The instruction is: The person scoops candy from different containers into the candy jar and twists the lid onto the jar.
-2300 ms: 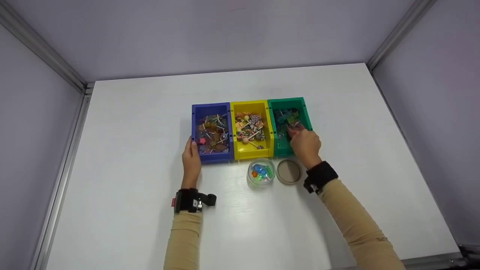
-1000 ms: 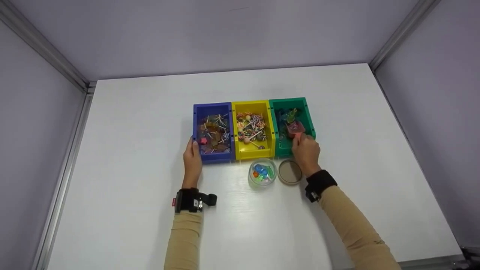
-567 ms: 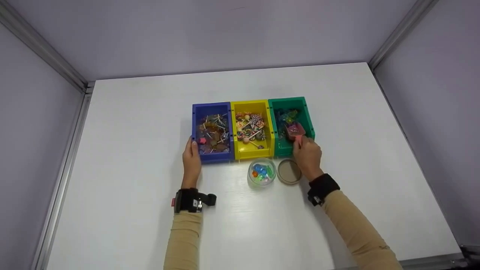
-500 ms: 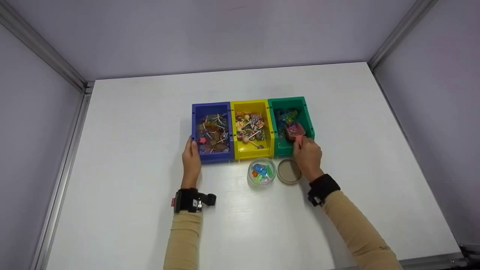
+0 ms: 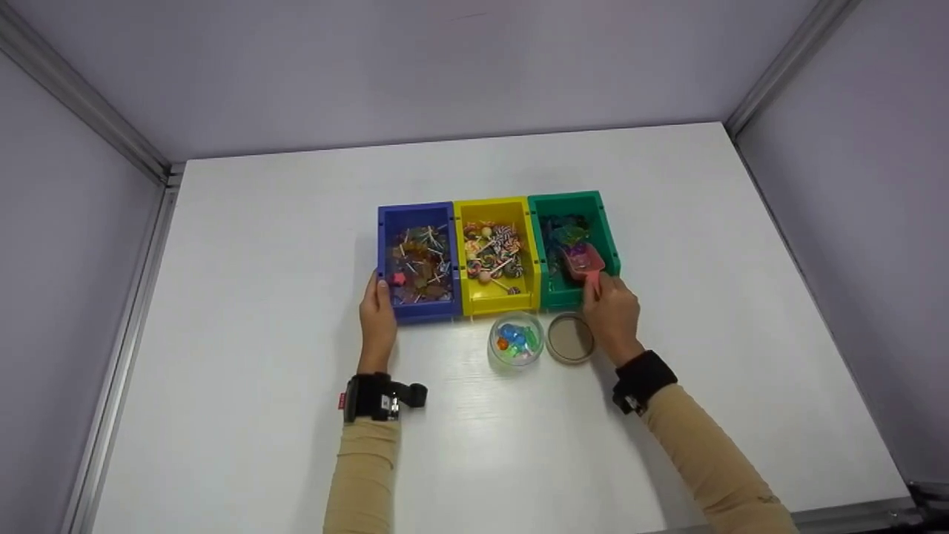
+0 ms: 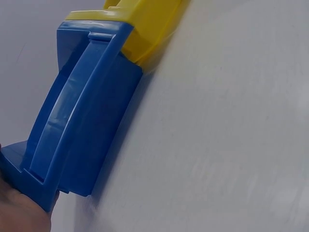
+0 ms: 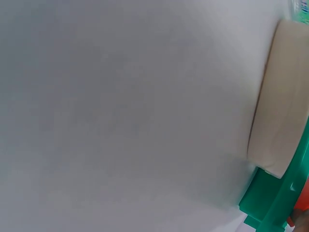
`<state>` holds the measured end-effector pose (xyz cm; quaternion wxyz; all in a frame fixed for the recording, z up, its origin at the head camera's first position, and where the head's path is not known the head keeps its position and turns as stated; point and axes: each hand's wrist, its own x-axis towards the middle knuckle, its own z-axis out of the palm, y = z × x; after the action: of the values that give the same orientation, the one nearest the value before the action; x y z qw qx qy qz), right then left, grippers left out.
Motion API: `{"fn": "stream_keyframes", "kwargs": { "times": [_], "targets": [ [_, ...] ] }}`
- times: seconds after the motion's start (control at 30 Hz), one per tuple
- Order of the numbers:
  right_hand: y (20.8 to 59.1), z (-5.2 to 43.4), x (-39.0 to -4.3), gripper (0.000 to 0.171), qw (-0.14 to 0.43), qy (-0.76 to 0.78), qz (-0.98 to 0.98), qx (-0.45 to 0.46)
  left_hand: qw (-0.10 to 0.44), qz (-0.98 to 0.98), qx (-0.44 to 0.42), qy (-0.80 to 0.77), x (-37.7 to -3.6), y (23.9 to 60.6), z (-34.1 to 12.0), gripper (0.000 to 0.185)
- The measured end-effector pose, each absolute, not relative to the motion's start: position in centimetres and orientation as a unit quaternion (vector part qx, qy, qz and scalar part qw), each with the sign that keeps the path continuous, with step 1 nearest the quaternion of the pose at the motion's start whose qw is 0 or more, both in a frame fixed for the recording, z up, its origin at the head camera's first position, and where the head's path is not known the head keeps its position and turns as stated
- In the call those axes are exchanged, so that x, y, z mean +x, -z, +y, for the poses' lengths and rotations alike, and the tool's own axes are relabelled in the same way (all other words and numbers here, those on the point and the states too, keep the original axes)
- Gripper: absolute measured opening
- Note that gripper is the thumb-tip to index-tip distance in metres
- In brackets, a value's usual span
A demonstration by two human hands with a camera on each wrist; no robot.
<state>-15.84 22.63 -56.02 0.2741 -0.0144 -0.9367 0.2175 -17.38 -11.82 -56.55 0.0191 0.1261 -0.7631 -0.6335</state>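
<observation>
In the head view my right hand (image 5: 614,315) pinches the handle of a pink scoop (image 5: 586,261). The scoop's bowl is inside the green bin (image 5: 609,236), close in front of blue, green and purple translucent pieces (image 5: 569,234); how much it carries is unclear. My left hand (image 5: 378,319) grips the front left corner of the blue bin (image 5: 422,311), thumb at the rim. The left wrist view shows that hand (image 6: 24,210) at the blue bin's (image 6: 79,121) corner. Only a sliver of my right hand (image 7: 301,220) shows in the right wrist view.
Between the blue and green bins, a yellow bin (image 5: 493,305) holds lollipops. The blue bin holds brownish pieces and sticks. In front stand a clear jar (image 5: 517,362) with coloured pieces and, beside it, a round beige lid-like thing (image 5: 571,340). Walls surround the white table (image 5: 282,222).
My right hand has drawn the scoop back towards the front of the green bin, and its bowl shows more openly. My left hand has stayed at the blue bin.
</observation>
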Motion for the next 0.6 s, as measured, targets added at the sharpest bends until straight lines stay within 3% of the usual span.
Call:
{"fn": "stream_keyframes", "kwargs": {
  "times": [0.6],
  "targets": [
    [55.91,23.38,-15.08,0.023,0.306,-0.252,-0.918,-0.002,0.026,-0.760,0.124,0.637,-17.29,56.58,-11.62,0.049]
  ]
}}
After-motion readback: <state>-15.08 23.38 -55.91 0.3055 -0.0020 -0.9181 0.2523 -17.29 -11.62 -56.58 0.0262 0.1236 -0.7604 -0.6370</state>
